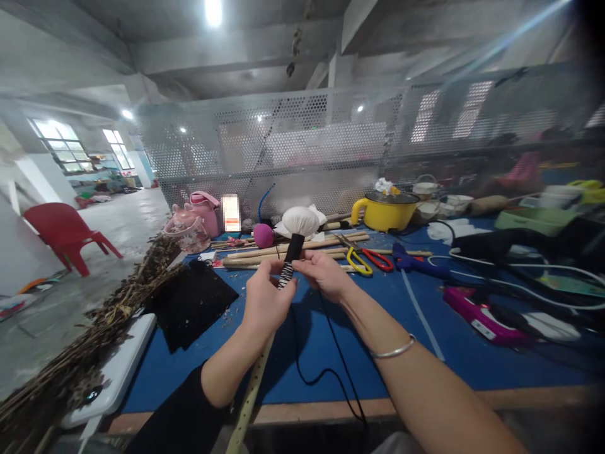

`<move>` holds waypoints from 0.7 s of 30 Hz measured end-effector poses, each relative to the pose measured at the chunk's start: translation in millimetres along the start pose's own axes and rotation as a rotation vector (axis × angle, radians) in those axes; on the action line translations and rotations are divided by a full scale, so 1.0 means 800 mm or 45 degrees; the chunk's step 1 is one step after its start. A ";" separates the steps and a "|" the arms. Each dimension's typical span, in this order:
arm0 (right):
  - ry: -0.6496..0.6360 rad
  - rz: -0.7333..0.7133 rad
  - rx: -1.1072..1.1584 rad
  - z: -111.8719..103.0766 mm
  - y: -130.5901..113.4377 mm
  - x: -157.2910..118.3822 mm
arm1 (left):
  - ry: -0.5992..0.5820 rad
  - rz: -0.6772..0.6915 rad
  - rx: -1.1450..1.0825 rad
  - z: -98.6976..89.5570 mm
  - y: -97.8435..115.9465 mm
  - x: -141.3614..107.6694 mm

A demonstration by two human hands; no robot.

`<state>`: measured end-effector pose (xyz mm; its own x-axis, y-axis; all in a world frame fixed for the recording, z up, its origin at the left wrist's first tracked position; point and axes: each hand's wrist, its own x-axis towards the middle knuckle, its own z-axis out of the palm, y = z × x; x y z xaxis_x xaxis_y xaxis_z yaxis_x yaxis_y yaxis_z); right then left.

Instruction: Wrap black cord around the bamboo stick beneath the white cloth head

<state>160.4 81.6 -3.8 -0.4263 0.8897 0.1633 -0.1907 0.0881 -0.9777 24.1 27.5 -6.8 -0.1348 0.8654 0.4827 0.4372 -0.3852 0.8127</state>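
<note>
My left hand (268, 293) is wrapped round a pale wooden stick (253, 392) that slants up from the front edge. At the stick's far end sits a round bundle of white cloth (300, 222), with a black wrapping (294, 248) below it. Black cord (285, 276) winds in spaced turns over the stick beside my left fingers. My right hand (326, 275) pinches close to the wrapping; the cord seems to run from its fingers, though the grip itself is partly hidden. A loose length of black cord (326, 376) hangs in a loop below, over the blue table.
Wooden sticks (246, 258), yellow scissors (359, 261) and red scissors (378, 259) lie beyond my hands. A yellow pot (388, 215) stands behind. Black cloth (191, 302) and dried stems (118, 309) are left; a glue gun (418, 263) and purple power strip (482, 315) are right.
</note>
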 end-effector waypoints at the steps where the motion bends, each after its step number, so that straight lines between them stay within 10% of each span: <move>1: -0.023 -0.012 0.029 -0.001 0.000 0.000 | 0.010 -0.007 -0.046 -0.001 0.000 0.001; 21: -0.028 0.005 0.125 -0.006 -0.006 -0.003 | -0.427 -0.506 -0.907 0.002 0.009 0.002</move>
<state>166.9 80.9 -0.1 -0.4463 0.8799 0.1631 -0.2742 0.0390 -0.9609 28.2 27.0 -0.8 0.1579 0.9833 0.0910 -0.2599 -0.0475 0.9645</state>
